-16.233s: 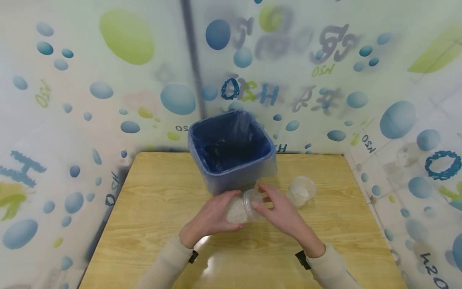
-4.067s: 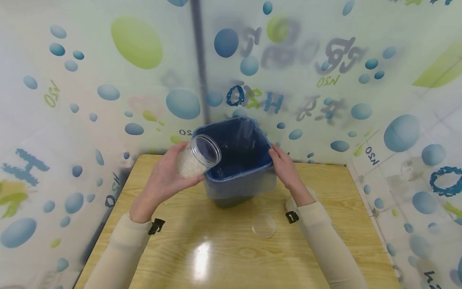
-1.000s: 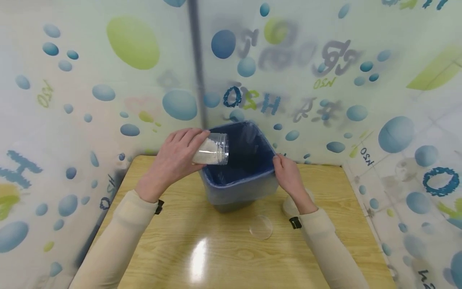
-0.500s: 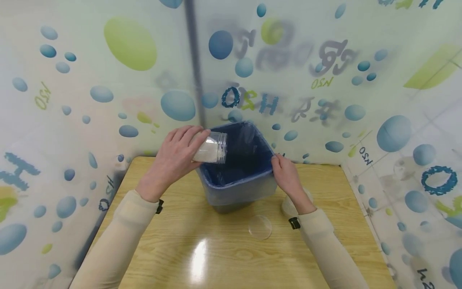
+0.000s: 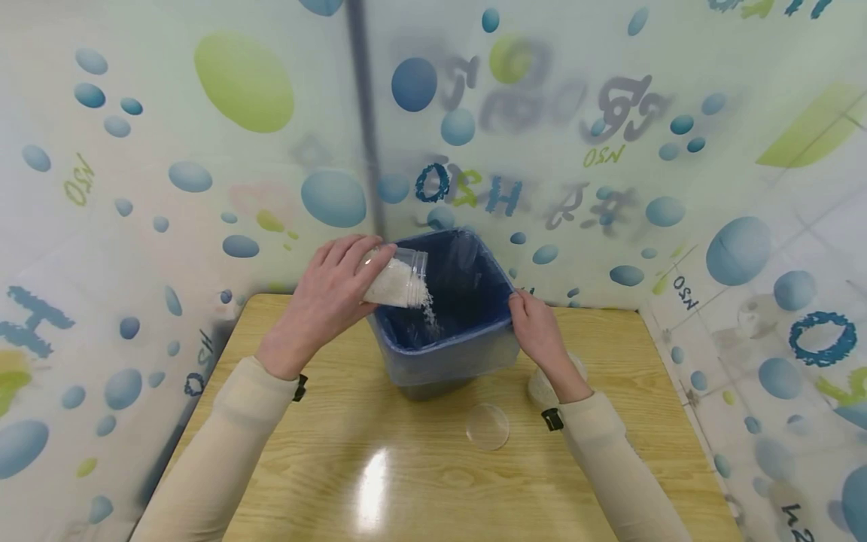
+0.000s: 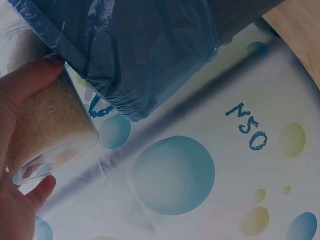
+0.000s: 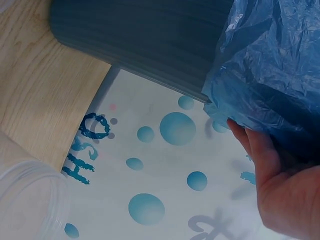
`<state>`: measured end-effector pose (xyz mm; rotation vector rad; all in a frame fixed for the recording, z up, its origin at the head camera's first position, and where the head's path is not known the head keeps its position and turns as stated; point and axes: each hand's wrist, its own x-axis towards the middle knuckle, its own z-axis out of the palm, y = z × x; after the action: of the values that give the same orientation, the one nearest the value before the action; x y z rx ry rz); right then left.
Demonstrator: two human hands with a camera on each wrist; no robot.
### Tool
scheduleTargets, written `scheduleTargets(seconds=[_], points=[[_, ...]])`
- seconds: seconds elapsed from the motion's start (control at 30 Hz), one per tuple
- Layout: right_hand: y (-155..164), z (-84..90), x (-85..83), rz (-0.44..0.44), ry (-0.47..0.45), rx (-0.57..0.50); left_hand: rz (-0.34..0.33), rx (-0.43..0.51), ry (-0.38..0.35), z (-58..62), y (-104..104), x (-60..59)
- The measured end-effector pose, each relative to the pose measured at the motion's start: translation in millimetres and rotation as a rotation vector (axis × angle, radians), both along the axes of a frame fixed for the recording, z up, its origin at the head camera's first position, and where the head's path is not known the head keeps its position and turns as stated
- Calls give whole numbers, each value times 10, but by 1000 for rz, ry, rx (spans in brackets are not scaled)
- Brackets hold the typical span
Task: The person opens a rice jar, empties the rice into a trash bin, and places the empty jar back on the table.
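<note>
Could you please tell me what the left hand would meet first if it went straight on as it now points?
Probably the blue liner over the rim of the bin, close ahead of the left hand; depth is unclear, so it might pass above.

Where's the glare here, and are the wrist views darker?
Head view: brighter, with a white glare patch on the near part of the table; left wrist: darker, glossy streaks on the blue liner; right wrist: also darker, crinkled highlights on that liner.
</note>
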<state>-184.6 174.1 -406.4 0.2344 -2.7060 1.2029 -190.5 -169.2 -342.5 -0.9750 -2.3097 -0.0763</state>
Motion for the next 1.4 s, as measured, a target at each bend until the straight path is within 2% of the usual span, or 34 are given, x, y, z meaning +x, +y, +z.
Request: scheduleTargets(seconds=[0.37, 0.73, 1.4], points=[[-4, 1, 8, -1, -19, -16, -26, 42, -39, -1, 7, 8], [1, -16, 8, -9, -18, -20, -33, 7, 8, 13, 22, -1], [12, -18, 24, 15, -23, -58, -56, -8, 18, 39, 41, -5]])
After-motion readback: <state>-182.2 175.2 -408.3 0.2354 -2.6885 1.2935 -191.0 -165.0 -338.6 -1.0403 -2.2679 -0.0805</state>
